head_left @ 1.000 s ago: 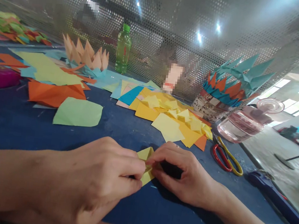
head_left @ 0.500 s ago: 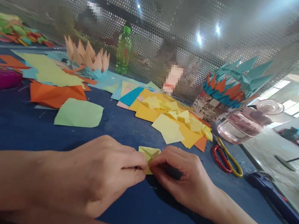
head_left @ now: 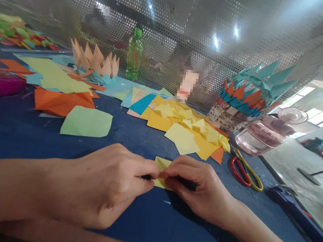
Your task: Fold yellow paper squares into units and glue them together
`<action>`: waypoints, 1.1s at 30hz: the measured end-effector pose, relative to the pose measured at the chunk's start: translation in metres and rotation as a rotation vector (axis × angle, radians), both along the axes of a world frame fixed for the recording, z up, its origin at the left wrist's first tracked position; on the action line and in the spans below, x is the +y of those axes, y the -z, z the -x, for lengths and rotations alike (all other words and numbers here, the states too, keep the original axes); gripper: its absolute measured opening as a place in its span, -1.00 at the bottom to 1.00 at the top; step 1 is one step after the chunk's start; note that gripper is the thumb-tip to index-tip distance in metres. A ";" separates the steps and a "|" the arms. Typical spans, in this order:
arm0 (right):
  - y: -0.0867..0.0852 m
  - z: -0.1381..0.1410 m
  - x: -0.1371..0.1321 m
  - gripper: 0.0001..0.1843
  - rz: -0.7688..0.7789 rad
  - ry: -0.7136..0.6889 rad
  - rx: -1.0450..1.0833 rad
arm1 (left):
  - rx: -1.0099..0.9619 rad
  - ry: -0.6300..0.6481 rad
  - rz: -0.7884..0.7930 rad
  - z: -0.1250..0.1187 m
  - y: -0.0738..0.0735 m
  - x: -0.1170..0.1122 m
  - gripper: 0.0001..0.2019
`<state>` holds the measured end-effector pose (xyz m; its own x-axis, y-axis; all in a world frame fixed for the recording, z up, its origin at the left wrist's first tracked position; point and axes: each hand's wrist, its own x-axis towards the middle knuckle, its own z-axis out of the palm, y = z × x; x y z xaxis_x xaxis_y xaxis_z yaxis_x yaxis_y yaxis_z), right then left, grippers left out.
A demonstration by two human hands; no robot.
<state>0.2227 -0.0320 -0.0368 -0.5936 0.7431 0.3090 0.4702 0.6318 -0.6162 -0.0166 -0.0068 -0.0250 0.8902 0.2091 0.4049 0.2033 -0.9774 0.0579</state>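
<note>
Between my hands, on the dark blue tabletop, lies a small piece of pale yellow folded paper with creases running across it. My left hand is closed, its thumb and fingers gripping the paper's left part. From the other side my right hand pinches the right part between thumb and fingertips. My fingers cover much of the paper's middle. Just beyond my hands, a pale yellow sheet and several small folded yellow pieces rest on deeper yellow sheets.
Scissors with red and yellow handles and a dark blue tool lie right. Behind stand a pink glass jar, a paper-trimmed container, a green bottle and a peach paper crown. A light green sheet lies left.
The yellow paper has shifted slightly to the right between my fingers, showing more of its lower right edge. Both hands keep gripping it, and the view has tilted very little.
</note>
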 end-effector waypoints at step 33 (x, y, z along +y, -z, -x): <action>-0.004 -0.004 -0.002 -0.78 -0.075 -0.085 -0.055 | 0.056 -0.010 -0.002 0.000 0.003 0.000 -0.65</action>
